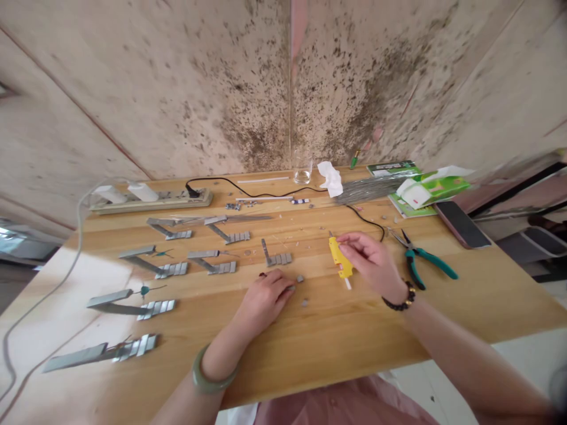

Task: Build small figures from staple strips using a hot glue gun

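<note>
My right hand (371, 262) is wrapped round a yellow glue gun (339, 258) that lies low over the wooden table (354, 336), its black cord (367, 219) running back towards the wall. My left hand (266, 297) rests on the table with fingers curled, fingertips at a small grey metal piece (292, 288). Two more small grey pieces (300, 278) (305, 303) lie just right of it. A glued grey metal strip assembly (277, 257) sits just beyond the left hand.
Several grey strip assemblies (155, 307) lie across the table's left half. A power strip (155, 200) sits at the back left, a glass (303, 171) and tissue (331, 177) at the back. Green-handled pliers (420, 262), a phone (460, 223) and a tissue pack (432, 188) are to the right.
</note>
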Tool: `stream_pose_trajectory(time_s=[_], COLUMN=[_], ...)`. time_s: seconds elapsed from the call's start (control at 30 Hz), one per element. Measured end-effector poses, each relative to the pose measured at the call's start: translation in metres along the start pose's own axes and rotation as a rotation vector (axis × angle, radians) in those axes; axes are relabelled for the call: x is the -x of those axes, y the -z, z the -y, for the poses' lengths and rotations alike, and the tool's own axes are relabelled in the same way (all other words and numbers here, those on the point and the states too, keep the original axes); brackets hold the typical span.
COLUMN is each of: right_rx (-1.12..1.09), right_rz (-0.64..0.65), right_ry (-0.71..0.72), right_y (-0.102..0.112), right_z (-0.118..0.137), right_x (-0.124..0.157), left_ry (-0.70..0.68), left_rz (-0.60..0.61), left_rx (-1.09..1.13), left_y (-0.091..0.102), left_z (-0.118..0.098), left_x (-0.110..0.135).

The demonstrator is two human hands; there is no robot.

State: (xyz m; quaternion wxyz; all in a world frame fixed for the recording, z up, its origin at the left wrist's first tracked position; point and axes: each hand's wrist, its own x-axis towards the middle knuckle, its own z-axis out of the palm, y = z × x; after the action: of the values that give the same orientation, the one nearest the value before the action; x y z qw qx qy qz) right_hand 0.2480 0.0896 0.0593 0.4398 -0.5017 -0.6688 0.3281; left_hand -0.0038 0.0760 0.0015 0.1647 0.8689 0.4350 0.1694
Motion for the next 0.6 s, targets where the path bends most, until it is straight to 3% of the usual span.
stream_pose_trajectory(time_s=[0.17, 0.27, 0.4, 0.6], right_rx=[0.612, 0.876, 1.055, 1.141], right_rz=[0.310, 0.423, 0.519, 0.442], right_ry=[0.148, 0.124, 0.105, 0.120], right_y=[0.043, 0.059, 0.053, 0.028], right_z=[-0.017, -0.036, -0.048, -0.053], right_x=[-0.016, -0.009, 0.003, 0.005], left_ry=[-0.038, -0.012, 0.022, 0.038], left_rz=[-0.072, -0.095, -0.086, -0.122], left_rx=[0.087, 0.117, 0.136, 0.151], left_y=[0.000, 0.000, -0.001, -0.003], left_z=[0.004, 0.006, 0.005, 0.007], left_x=[-0.001, -0.002, -0.003, -0.003])
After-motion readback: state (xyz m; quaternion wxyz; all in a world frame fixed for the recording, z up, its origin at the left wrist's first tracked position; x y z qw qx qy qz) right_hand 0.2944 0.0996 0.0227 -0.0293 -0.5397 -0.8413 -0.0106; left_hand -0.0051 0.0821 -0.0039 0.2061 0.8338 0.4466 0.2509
